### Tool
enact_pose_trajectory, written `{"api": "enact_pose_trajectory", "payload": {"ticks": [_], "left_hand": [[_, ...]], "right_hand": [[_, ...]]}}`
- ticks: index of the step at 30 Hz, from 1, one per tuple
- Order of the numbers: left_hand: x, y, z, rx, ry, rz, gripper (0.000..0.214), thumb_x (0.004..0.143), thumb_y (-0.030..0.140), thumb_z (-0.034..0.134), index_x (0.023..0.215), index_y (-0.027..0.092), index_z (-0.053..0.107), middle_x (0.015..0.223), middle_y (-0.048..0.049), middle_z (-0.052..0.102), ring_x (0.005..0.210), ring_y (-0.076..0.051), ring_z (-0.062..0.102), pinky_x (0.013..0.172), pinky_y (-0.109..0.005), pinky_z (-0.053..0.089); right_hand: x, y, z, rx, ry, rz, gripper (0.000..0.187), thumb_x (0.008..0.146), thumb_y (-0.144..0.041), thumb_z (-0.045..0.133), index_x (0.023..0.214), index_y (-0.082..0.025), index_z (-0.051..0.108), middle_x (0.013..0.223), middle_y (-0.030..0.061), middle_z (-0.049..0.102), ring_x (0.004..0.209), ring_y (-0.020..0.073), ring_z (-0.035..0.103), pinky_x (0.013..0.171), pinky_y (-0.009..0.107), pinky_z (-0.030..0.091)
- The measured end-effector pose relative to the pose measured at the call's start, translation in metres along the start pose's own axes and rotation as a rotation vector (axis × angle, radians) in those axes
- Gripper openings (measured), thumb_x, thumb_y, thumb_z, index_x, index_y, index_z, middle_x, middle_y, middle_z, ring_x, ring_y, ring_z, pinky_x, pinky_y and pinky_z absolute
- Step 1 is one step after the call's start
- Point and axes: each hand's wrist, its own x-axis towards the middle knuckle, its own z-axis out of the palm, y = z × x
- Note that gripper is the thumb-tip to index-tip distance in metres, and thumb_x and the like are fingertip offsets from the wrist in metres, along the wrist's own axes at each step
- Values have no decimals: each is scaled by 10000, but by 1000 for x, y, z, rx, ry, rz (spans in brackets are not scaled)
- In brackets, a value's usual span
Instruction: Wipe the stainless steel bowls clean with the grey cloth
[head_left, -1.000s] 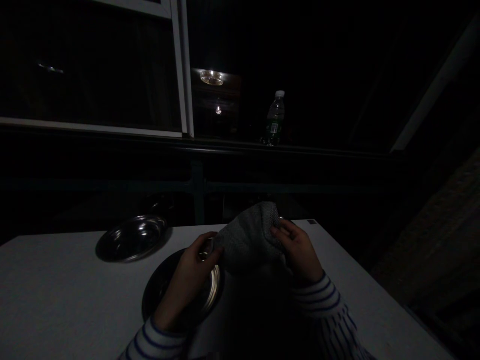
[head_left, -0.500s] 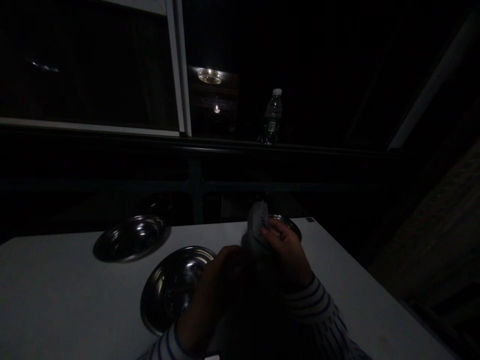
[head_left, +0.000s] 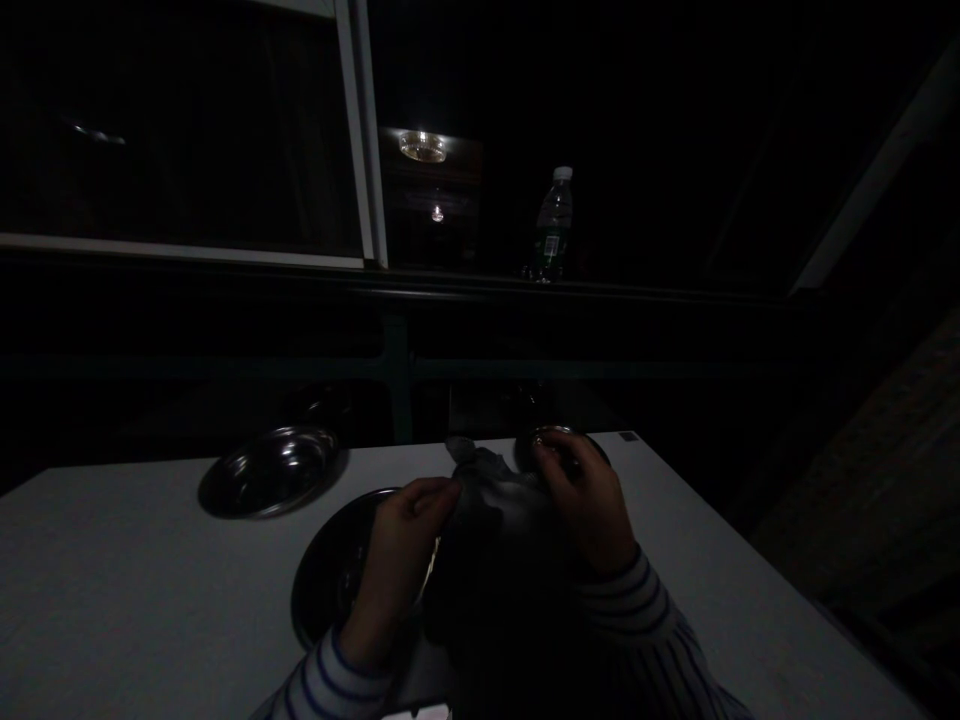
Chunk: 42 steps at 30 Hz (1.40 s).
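In dim light, my left hand (head_left: pixel 401 540) pinches the edge of a limp grey piece of fabric (head_left: pixel 484 468) between thumb and fingers. The fabric hangs over the near part of the table, and its lower part is lost in shadow. To its right is my right hand (head_left: pixel 589 495), thumb and fingers drawn together in front of a small metal bowl (head_left: pixel 527 447). Whatever its fingertips hold, if anything, is too dark to tell. A large metal bowl (head_left: pixel 319 570) lies partly behind my left hand and wrist.
Another shiny metal bowl (head_left: pixel 262 470) stands at the back left of the white table (head_left: pixel 135 580). Beyond the table, a plastic bottle (head_left: pixel 553 225) with a white cap stands on a dark ledge by the window frame (head_left: pixel 360 130).
The grey fabric has changed shape, its textured end no longer upright by my right fingers. My left hand has moved left and up, and the hands are farther apart.
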Motion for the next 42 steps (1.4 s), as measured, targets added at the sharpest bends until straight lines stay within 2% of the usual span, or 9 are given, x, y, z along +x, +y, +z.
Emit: {"api": "enact_pose_trajectory", "payload": {"ticks": [7, 16, 21, 25, 29, 32, 36, 39, 42], "left_hand": [[3, -4, -4, 68, -43, 53, 307, 672, 367, 652, 847, 119, 699, 820, -75, 720, 742, -206, 647, 661, -285, 470], [-1, -2, -3, 207, -123, 118, 239, 726, 352, 586, 743, 147, 707, 739, -48, 710, 706, -196, 639, 610, -261, 458], [0, 4, -13, 186, -87, 108, 283, 702, 369, 616, 849, 143, 703, 815, -55, 722, 753, -200, 650, 659, -265, 474], [3, 15, -26, 145, -23, 15, 382, 683, 438, 638, 934, 152, 672, 691, -18, 699, 630, -181, 632, 561, -255, 460], [7, 23, -39, 91, 93, 10, 392, 656, 425, 674, 956, 172, 659, 663, 1, 684, 584, -164, 621, 536, -247, 461], [11, 27, -48, 15, 176, 16, 436, 645, 375, 700, 1035, 194, 627, 696, 6, 687, 610, -150, 630, 542, -229, 470], [11, 30, -55, -17, 151, 3, 462, 632, 350, 720, 1053, 180, 632, 744, -13, 693, 652, -145, 636, 568, -221, 478], [9, 31, -57, 82, 56, -8, 516, 627, 347, 722, 1105, 179, 624, 819, -38, 709, 718, -170, 647, 618, -246, 489], [10, 31, -59, 266, 103, 85, 480, 630, 368, 700, 1067, 173, 658, 861, -51, 716, 783, -207, 646, 664, -277, 492]], "right_hand": [[-28, -21, 24, -255, -321, -440, 53, 813, -209, 568, 805, -182, 613, 772, 40, 649, 696, 160, 591, 627, 272, 463], [-36, -19, 35, -561, -395, -465, 56, 800, -217, 568, 794, -193, 618, 717, 23, 631, 647, 167, 575, 574, 273, 402], [-22, -7, 24, -232, -365, -199, 142, 809, -178, 483, 759, -180, 616, 740, 20, 658, 679, 144, 602, 634, 256, 421], [-4, 6, 12, 42, -392, 69, 158, 758, -203, 469, 771, -170, 623, 692, 20, 656, 647, 147, 604, 589, 251, 435], [5, 18, 2, 276, -349, 281, 306, 708, -284, 517, 974, -147, 582, 610, -19, 615, 538, 132, 561, 505, 239, 415], [9, 23, -6, 294, -247, 240, 481, 707, -266, 523, 1174, -150, 501, 752, 6, 674, 653, 150, 611, 609, 274, 467], [12, 27, -16, 163, -212, 128, 322, 747, -299, 493, 991, -161, 652, 1039, 81, 674, 1026, 218, 591, 935, 385, 406], [14, 29, -20, 160, -273, 177, 369, 717, -325, 551, 1032, -164, 654, 1099, 91, 656, 1072, 250, 572, 963, 430, 388], [15, 32, -23, 102, -270, 150, 388, 700, -317, 590, 1051, -163, 647, 1130, 101, 640, 1084, 262, 560, 974, 450, 370]]}}
